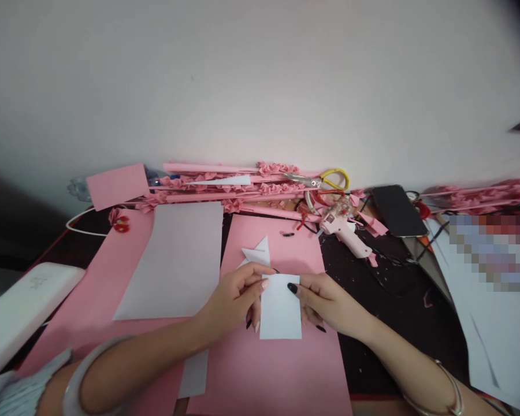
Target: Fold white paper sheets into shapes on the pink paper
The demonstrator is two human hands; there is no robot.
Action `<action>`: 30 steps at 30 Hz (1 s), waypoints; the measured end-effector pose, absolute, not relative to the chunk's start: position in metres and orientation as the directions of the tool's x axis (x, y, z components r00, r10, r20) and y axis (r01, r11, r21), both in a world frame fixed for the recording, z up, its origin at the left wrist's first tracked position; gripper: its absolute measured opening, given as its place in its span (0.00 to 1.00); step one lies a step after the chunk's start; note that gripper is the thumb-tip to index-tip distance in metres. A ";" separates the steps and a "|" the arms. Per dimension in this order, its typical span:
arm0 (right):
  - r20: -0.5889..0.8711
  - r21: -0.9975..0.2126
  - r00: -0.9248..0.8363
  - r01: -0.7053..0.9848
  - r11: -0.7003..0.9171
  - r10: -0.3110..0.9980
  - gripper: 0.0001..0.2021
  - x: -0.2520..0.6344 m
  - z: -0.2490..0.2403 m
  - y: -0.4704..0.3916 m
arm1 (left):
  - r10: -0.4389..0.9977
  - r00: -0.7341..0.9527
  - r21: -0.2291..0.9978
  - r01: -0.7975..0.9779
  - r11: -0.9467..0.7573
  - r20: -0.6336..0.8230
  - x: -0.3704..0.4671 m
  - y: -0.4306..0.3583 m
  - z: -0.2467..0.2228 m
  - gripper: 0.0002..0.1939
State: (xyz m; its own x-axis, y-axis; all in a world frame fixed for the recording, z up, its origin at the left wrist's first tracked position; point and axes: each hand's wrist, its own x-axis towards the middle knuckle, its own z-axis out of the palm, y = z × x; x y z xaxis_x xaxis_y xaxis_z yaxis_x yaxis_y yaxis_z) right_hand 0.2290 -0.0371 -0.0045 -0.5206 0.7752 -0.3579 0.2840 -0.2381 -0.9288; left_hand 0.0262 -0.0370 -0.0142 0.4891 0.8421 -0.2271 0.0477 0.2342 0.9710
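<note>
- At far left, the long white case with rounded edges lies near your left forearm; give your elbow room there.
- Next, the large white paper sheet lies flat, with your left wrist close to its lower right corner. Lift your wrist a little so it doesn't drag the sheet.
- Your left hand is clamped on the small white rectangular paper, pinching its upper left edge between thumb and fingers.
- Just behind that hand sits the pointed, folded white paper piece; avoid pressing your knuckles into it.
- The small white rectangular paper is between your two hands, above the smooth pink sheet. Thin paper likely creases easily, so pinch lightly and evenly and hold its edges square.
- Your right hand grips the upper right edge, black-nailed thumb on the front. Match its height to the left and press with the pad, not the nail.
- Farther right, the pale pink glue gun points its nozzle leftward; mind your knuckles, since it could be hot.
</note>
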 end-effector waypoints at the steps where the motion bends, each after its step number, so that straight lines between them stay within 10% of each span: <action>1: -0.357 -0.929 -0.516 0.281 -0.240 0.779 0.17 0.229 -0.004 -0.037 | 0.844 0.486 0.971 0.044 0.235 -0.226 0.026 -0.037 -0.014 0.11; 30: -0.220 -0.968 -0.185 0.161 -0.191 0.958 0.14 0.232 -0.003 -0.035 | 0.794 0.534 0.947 0.037 0.320 -0.290 0.026 -0.035 -0.011 0.12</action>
